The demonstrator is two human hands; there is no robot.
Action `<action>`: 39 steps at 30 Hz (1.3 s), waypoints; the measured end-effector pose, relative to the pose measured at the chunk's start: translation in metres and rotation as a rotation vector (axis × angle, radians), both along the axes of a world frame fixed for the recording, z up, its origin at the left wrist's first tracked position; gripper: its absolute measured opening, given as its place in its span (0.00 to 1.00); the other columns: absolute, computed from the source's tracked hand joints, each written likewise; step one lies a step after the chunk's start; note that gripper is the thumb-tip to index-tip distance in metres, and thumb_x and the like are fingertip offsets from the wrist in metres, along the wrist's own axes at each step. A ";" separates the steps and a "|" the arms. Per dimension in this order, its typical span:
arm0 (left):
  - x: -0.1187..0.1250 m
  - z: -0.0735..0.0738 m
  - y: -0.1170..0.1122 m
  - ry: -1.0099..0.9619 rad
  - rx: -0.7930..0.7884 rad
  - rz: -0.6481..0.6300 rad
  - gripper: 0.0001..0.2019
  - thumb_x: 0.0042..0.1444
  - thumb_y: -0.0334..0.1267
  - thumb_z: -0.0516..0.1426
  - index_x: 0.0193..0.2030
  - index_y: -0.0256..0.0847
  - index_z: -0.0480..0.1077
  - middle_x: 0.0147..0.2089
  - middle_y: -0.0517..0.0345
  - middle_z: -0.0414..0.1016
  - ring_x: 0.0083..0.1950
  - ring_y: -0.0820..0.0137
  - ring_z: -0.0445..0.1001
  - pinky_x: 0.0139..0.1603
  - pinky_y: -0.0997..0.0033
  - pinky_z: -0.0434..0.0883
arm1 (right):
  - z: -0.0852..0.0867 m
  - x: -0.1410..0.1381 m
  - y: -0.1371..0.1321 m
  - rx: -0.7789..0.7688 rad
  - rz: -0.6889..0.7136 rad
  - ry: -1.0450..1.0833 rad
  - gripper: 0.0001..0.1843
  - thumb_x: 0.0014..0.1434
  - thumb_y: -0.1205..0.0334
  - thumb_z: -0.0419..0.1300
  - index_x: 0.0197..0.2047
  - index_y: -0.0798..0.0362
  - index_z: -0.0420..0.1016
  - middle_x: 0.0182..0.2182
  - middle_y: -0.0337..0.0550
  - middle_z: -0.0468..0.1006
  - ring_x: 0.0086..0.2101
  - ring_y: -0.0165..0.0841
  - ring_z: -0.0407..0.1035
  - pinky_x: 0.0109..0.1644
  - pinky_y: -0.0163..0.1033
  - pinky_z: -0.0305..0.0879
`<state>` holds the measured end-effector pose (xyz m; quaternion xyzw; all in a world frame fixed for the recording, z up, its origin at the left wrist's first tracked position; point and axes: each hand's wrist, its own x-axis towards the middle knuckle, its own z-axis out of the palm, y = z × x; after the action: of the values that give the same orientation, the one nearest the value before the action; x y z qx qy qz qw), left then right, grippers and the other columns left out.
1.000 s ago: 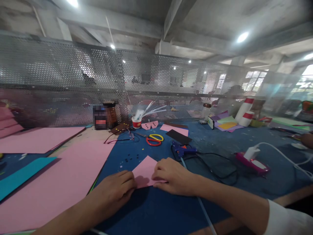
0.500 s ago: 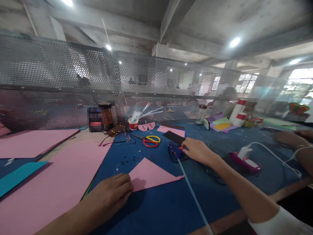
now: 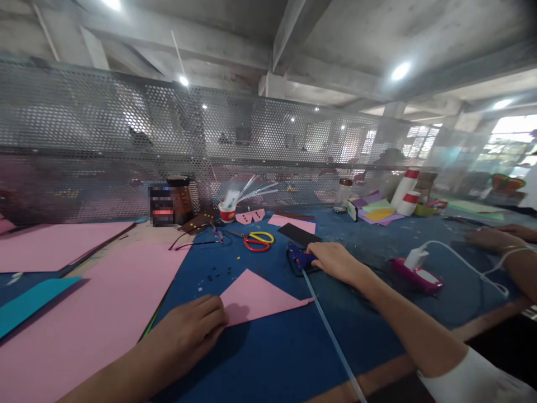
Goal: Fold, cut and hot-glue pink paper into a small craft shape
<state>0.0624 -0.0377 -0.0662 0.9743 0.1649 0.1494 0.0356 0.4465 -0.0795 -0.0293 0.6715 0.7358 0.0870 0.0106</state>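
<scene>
My left hand (image 3: 195, 322) has its fingers curled on the left edge of a folded pink paper (image 3: 254, 299), which comes to a point at the top and narrows to a tip on the right. My right hand (image 3: 335, 260) is closed around the rear part of a blue glue gun (image 3: 297, 256) lying on the table. A long translucent glue stick (image 3: 329, 330) runs from the gun toward the front edge. Behind the gun is a black card (image 3: 298, 232). Scissors (image 3: 257, 242) with red and yellow handles lie beyond the pink paper.
Large pink sheets (image 3: 109, 302) and a teal sheet (image 3: 36, 302) cover the left side. Glasses (image 3: 199, 244) lie near a paper cup (image 3: 227, 212) of glue sticks. At right are a magenta power strip (image 3: 419, 277) with a white cable and another person's hands (image 3: 490, 239). Perforated panels stand behind.
The view has shifted slightly. My right hand has settled further around the glue gun, covering more of its orange part. My left hand and the pink paper stay in place.
</scene>
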 end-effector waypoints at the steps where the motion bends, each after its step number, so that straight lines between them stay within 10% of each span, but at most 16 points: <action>1: 0.000 0.000 0.000 -0.003 0.000 -0.002 0.12 0.68 0.31 0.45 0.40 0.42 0.69 0.38 0.55 0.72 0.39 0.68 0.71 0.39 0.69 0.66 | 0.001 -0.001 0.000 0.000 -0.002 -0.003 0.13 0.62 0.64 0.61 0.51 0.52 0.71 0.45 0.47 0.79 0.46 0.43 0.74 0.46 0.40 0.63; 12: 0.001 0.004 0.000 -0.068 0.071 -0.035 0.11 0.67 0.31 0.48 0.39 0.42 0.71 0.36 0.55 0.72 0.39 0.69 0.72 0.39 0.73 0.69 | 0.020 -0.018 -0.012 0.086 -0.022 0.014 0.14 0.64 0.71 0.53 0.51 0.53 0.71 0.52 0.51 0.72 0.46 0.40 0.72 0.46 0.40 0.63; 20: 0.002 0.001 -0.001 -0.027 0.101 0.000 0.12 0.67 0.30 0.47 0.39 0.40 0.71 0.35 0.55 0.72 0.38 0.68 0.72 0.38 0.71 0.69 | 0.015 -0.093 -0.034 -0.149 0.575 0.427 0.14 0.61 0.50 0.64 0.44 0.51 0.73 0.41 0.39 0.77 0.40 0.32 0.71 0.43 0.34 0.62; 28: 0.003 0.000 0.000 -0.054 0.127 -0.022 0.11 0.66 0.29 0.48 0.39 0.41 0.70 0.34 0.56 0.72 0.37 0.69 0.72 0.37 0.72 0.68 | -0.010 -0.101 -0.031 -0.085 0.626 0.330 0.05 0.66 0.61 0.59 0.42 0.53 0.75 0.40 0.42 0.78 0.42 0.34 0.71 0.46 0.36 0.61; 39: 0.002 -0.005 0.004 -0.064 0.099 -0.021 0.11 0.67 0.30 0.47 0.39 0.42 0.69 0.35 0.56 0.72 0.38 0.69 0.72 0.38 0.72 0.68 | 0.024 0.023 0.060 0.013 -0.057 0.132 0.21 0.69 0.64 0.46 0.57 0.52 0.75 0.54 0.49 0.77 0.52 0.42 0.71 0.55 0.43 0.63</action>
<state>0.0648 -0.0339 -0.0709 0.9712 0.1460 0.1882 -0.0059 0.4697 -0.0192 -0.0049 0.6965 0.7149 0.0469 -0.0399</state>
